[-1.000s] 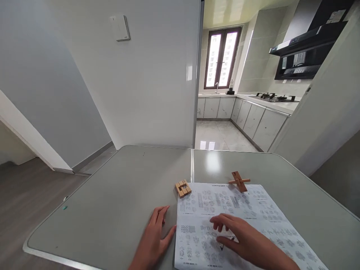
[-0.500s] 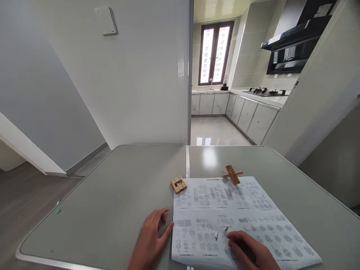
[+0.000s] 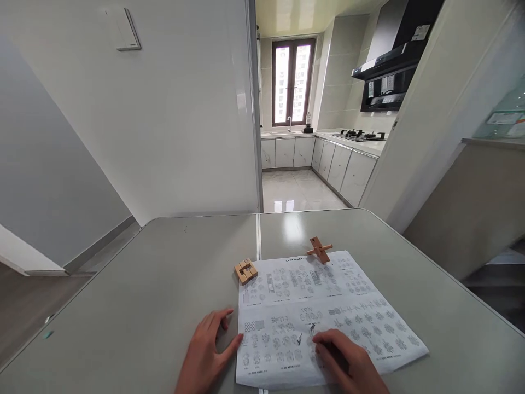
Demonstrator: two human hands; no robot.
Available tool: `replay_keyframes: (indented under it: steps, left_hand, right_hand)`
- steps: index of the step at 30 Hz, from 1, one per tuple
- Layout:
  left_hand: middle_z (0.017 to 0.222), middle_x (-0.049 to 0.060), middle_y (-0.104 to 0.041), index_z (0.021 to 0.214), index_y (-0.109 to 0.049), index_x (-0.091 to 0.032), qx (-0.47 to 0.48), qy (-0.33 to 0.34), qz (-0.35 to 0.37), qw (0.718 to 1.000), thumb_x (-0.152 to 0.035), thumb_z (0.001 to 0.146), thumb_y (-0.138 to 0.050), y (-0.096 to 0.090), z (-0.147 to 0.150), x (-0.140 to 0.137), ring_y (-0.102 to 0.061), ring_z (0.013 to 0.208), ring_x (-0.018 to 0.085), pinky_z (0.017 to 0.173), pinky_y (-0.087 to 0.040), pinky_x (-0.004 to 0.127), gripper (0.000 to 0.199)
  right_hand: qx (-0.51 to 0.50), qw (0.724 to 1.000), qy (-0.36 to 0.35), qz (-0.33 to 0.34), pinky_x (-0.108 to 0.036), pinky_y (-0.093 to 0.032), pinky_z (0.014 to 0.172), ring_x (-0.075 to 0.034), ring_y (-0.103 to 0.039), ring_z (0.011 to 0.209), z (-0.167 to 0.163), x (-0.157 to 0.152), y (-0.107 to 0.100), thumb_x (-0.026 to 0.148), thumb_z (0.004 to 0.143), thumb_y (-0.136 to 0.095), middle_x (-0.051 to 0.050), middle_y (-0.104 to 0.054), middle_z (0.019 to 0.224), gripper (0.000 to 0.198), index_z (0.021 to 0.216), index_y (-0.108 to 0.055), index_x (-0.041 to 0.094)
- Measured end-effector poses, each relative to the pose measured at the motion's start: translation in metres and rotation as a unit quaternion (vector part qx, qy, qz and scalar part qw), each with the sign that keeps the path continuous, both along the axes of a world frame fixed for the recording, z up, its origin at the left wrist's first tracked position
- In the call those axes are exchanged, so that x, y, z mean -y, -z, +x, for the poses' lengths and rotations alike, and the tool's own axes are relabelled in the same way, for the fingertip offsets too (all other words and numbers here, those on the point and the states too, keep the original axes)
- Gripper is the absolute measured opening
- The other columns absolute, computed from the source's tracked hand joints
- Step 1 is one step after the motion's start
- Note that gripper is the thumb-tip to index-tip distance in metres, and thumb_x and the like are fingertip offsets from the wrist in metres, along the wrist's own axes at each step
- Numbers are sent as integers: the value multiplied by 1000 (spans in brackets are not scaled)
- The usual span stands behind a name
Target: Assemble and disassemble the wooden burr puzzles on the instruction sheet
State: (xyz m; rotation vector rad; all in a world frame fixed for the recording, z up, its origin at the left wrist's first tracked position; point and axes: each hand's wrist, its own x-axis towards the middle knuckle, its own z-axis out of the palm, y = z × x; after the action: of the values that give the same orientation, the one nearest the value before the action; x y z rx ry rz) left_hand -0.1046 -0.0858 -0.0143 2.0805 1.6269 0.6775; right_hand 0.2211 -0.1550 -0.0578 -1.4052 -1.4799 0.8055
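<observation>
A large white printed sheet lies on the table, covered with rows of small diagrams. My left hand rests at its left edge, fingers and thumb apart, with nothing held; the thumb tip reaches the paper's edge. Over the lower middle of the sheet is my right hand, thumb and fingers pressed together. Whatever they may hold is hidden. Just beyond those fingertips is a small dark mark or piece, and a dark V-shaped mark or piece lies to their left.
A wooden block puzzle sits at the sheet's upper left corner. A crossed wooden piece stands along its far edge. The grey table has a seam down its middle. Beyond are a wall and a kitchen doorway.
The head view has turned slightly right, shifting everything leftward in the picture. My right fingertips sit slightly farther from the dark mark. My left hand keeps its place beside the sheet.
</observation>
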Motion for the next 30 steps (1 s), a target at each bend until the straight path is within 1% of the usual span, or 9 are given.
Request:
replay_keyframes:
  steps: [8, 12, 17, 22, 27, 30]
  left_hand:
    - [98, 6, -71, 118, -70, -26, -8, 4, 24, 1000, -56, 89, -66, 3, -1, 0, -69, 89, 26, 86, -57, 40, 42]
    - [100, 8, -71, 119, -69, -25, -7, 7, 9, 1000, -58, 89, -65, 4, -1, -1, -68, 90, 27, 83, -57, 41, 45]
    - [99, 9, -70, 119, -68, -24, 1, 13, 5, 1000, -56, 90, -64, 5, -2, -1, -67, 92, 28, 89, -56, 44, 44]
    - [100, 8, -70, 117, -69, -24, 2, 9, 5, 1000, -54, 91, -64, 5, -1, 1, -67, 94, 27, 90, -56, 43, 41]
    - [97, 7, -70, 115, -70, -25, 3, 6, 17, 1000, -55, 90, -65, 4, -1, 1, -68, 92, 27, 87, -57, 41, 40]
    - [97, 7, -71, 115, -70, -25, 3, 9, 25, 1000, -54, 90, -65, 6, -2, 0, -68, 92, 26, 86, -57, 41, 39]
  right_hand:
    - [-2, 1000, 18, 0, -30, -58, 75, -24, -71, 82, 0, 3, 5, 56, 96, -56, -5, -76, 91, 34, 96, -74, 28]
    - [-8, 1000, 29, 3, -27, -58, 70, -22, -71, 78, -2, 3, 6, 58, 96, -57, -5, -76, 89, 36, 95, -74, 26]
    - [-17, 999, 32, 2, -27, -57, 69, -21, -70, 75, -4, 2, 7, 59, 95, -58, -4, -76, 86, 37, 94, -73, 26]
    - [-10, 999, 43, 9, -28, -57, 72, -23, -71, 77, -5, 1, 6, 61, 94, -57, -6, -76, 86, 39, 92, -73, 26]
    - [-11, 1000, 19, -10, -29, -59, 75, -25, -72, 81, -2, 0, 4, 60, 94, -59, -8, -77, 90, 38, 94, -74, 25]
    - [8, 1000, -9, -21, -30, -60, 77, -25, -73, 85, 3, -1, 5, 56, 96, -57, -8, -78, 93, 36, 97, -74, 25]
